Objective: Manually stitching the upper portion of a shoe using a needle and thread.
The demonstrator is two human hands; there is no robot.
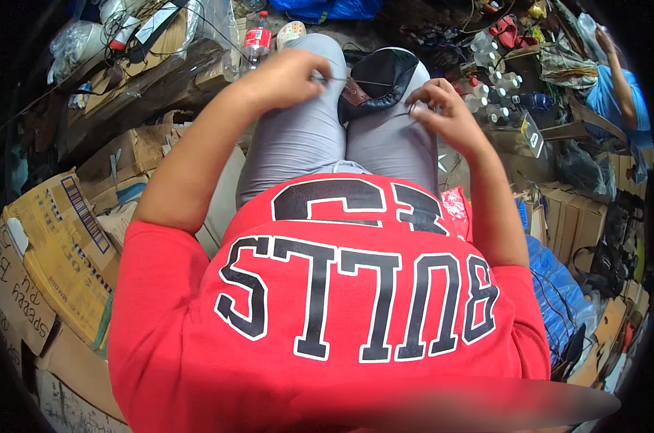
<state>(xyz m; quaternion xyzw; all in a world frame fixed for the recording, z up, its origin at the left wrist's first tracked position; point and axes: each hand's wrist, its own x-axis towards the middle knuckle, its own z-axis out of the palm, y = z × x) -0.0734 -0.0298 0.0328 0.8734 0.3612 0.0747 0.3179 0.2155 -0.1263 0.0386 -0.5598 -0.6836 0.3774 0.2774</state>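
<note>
A black and brown leather piece [374, 90], curved like a shoe upper with an open middle, rests across my knees between the two hands. My left hand [291, 76] is closed above the left knee, blurred by motion, with a thin dark thread running from its fingers toward the leather. On the other side, my right hand [448, 115] pinches a thin dark strand close to the leather's right edge. Both hands are apart from the leather itself. Grey trousers [294, 133] lie under the work.
A bottle with a red label [258, 40] stands beyond my left knee. Several small bottles [496, 94] crowd the right side, near another person's blue sleeve [619, 108]. Flattened cardboard boxes [63, 245] lie at left, stacked cartons [569, 220] and blue plastic [551, 289] at right.
</note>
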